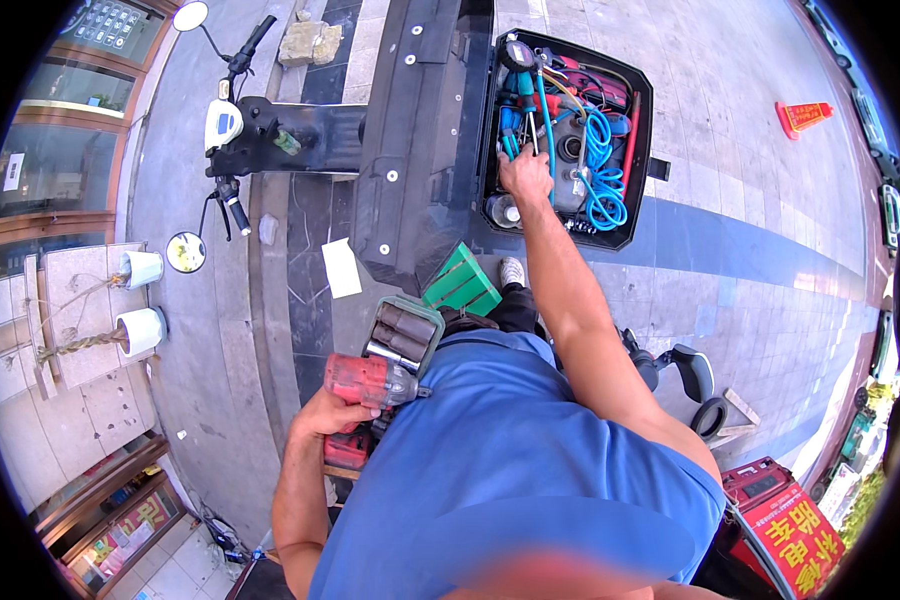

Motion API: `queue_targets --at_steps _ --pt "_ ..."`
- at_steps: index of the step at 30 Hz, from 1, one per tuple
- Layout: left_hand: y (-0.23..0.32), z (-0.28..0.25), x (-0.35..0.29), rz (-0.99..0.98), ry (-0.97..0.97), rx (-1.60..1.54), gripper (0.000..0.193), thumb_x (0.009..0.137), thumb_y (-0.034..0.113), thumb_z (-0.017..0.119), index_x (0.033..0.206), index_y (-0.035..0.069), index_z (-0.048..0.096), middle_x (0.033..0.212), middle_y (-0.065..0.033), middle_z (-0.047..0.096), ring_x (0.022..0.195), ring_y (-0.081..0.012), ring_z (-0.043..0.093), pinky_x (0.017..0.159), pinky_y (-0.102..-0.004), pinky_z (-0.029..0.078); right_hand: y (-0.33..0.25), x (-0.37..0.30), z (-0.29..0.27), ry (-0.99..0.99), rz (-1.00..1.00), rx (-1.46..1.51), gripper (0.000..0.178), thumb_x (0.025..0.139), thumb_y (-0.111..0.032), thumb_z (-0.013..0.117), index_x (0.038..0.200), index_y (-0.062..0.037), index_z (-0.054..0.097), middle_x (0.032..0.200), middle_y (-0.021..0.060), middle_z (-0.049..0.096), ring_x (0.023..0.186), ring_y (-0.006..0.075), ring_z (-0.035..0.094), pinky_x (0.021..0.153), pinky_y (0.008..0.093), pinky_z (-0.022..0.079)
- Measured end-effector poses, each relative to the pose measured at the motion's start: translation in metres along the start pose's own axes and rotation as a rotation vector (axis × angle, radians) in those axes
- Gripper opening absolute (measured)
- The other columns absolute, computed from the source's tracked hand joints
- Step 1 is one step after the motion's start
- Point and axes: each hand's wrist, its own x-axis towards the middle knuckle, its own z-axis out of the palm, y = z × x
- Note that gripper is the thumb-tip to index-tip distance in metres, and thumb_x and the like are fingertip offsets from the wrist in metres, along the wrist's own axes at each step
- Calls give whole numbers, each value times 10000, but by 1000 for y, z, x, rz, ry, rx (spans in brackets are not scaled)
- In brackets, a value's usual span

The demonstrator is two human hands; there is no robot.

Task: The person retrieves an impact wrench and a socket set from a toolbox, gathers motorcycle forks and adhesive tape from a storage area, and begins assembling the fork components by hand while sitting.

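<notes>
My left hand is wrapped round the grip of a red cordless impact wrench, held beside my blue shirt. Just beyond the wrench is a green-edged case with several large sockets in it. My right arm stretches forward into an open black storage box. There my right hand has its fingers bent down among blue-handled tools and thin metal shafts; what they grip is hidden. Beside it lie a coiled blue hose and a round pressure gauge.
The box's dark lid stands up left of it, by a scooter with handlebars and mirrors. A green slatted piece lies below. Potted plants stand left, an orange-red cone far right, a red sign lower right.
</notes>
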Motion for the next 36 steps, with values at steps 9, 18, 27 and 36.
queue_targets --at_steps 9,18,27,36 --pt "-5 -16 -16 35 55 -12 363 710 15 792 1044 45 653 962 0 664 913 -119 594 826 -319 489 -15 2 13 82 -6 -92 1035 719 -426 764 1494 9 233 1365 259 457 1261 406 456 1045 473 418" --pt "-2 -9 -13 33 26 -10 369 724 20 793 1064 36 652 964 -3 674 900 -110 606 827 -308 498 -18 10 8 155 -76 -59 945 706 -285 740 1503 -64 282 1311 294 446 1265 443 445 1033 490 415" --pt "-27 6 -10 9 69 -87 472 712 12 792 1156 31 632 1077 -26 672 997 -136 609 889 -318 485 21 7 -75 -39 -338 -131 940 654 -337 795 1474 -96 404 1319 282 493 1225 434 503 1034 466 434" --pt "-4 27 5 22 75 -76 395 722 19 777 1091 35 636 996 -8 666 927 -119 601 839 -314 494 36 0 -113 20 -446 60 936 642 -293 812 1446 -14 421 1246 306 521 1189 437 506 1054 439 406"
